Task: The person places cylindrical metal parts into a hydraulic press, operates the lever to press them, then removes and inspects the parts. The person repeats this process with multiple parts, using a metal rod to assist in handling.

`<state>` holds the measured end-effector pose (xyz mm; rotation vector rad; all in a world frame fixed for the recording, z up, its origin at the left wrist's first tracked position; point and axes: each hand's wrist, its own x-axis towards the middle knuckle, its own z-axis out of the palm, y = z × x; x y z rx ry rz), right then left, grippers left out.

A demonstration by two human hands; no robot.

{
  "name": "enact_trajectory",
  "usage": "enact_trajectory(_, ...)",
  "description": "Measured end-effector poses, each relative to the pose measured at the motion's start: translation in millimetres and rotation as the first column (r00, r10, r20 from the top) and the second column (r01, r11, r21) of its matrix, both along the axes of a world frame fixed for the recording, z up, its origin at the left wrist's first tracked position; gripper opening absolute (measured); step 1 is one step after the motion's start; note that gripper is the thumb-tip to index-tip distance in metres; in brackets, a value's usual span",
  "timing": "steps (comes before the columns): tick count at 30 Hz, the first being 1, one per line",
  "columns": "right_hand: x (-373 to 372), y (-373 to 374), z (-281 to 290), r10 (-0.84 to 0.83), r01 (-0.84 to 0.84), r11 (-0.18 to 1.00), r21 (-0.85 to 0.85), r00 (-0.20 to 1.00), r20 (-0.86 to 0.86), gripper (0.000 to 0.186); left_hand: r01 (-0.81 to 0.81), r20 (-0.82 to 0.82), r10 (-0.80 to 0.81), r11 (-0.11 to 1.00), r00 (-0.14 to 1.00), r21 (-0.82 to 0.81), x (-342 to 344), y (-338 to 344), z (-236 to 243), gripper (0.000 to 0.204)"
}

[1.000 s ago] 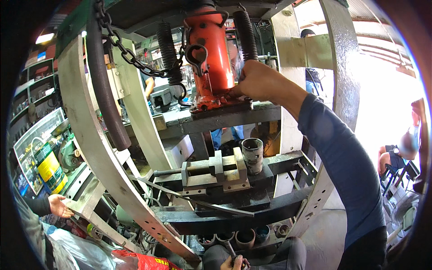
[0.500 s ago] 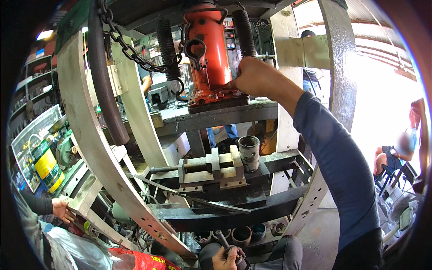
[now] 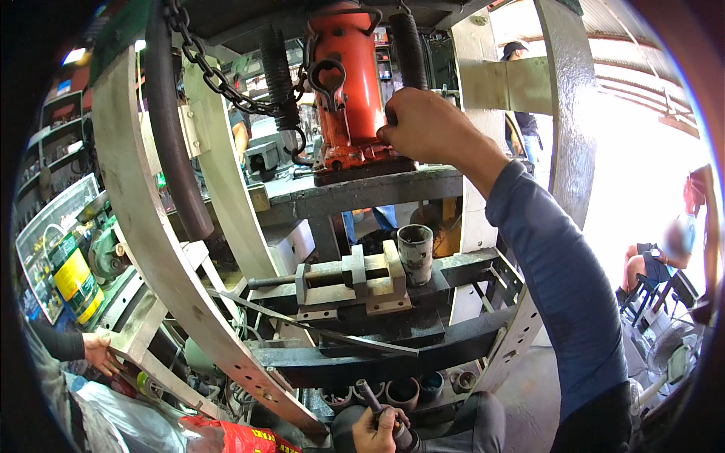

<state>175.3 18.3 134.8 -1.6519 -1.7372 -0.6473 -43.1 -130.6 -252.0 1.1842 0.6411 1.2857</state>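
Observation:
An orange-red bottle jack (image 3: 346, 83) stands upright in the press frame, its base on a dark plate. My right hand (image 3: 423, 127) reaches to the right side of the jack's base, fingers curled in a pinch; what they grip is hidden behind the hand. At the lower edge, my left hand (image 3: 375, 432) is closed around a dark metal shaft (image 3: 368, 394) with a thicker lower end. The shaft tilts up and to the left. Below the jack, a grey steel vise (image 3: 355, 279) rests on the crossbeams beside an upright metal pipe piece (image 3: 415, 255).
A chain (image 3: 215, 79) and a thick dark bar (image 3: 177, 151) hang at the left. Coil springs (image 3: 408, 53) flank the jack. A thin flat strip (image 3: 317, 328) lies across the lower beams. Another person's hand (image 3: 102, 353) is by a stand at the left.
My right hand has turned slightly at the jack's base, knuckles higher. The shaft in my left hand leans a little more leftward. A standing person behind the frame shows more.

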Motion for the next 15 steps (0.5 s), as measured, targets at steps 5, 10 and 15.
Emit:
enact_trajectory(5, 15, 2, -37, 0.325, -0.253, 0.934, 0.252, 0.893, -0.31, 0.028, -0.053, -0.035, 0.057, 0.994, 0.998, 0.094, -1, 23, -6, 0.032)
enact_trajectory(10, 59, -7, -174, 0.213, -0.173, 0.977, 0.125, 0.728, -0.652, 0.031, -0.106, 0.028, 0.102, 0.969, 0.994, 0.225, -11, 47, 50, 0.023)
enact_trajectory(15, 72, 36, -257, 0.477, -0.479, 0.858, 0.185, 0.609, -0.633, 0.089, -0.214, 0.096, 0.191, 0.841, 0.977, 0.498, -3, 89, 100, 0.022)
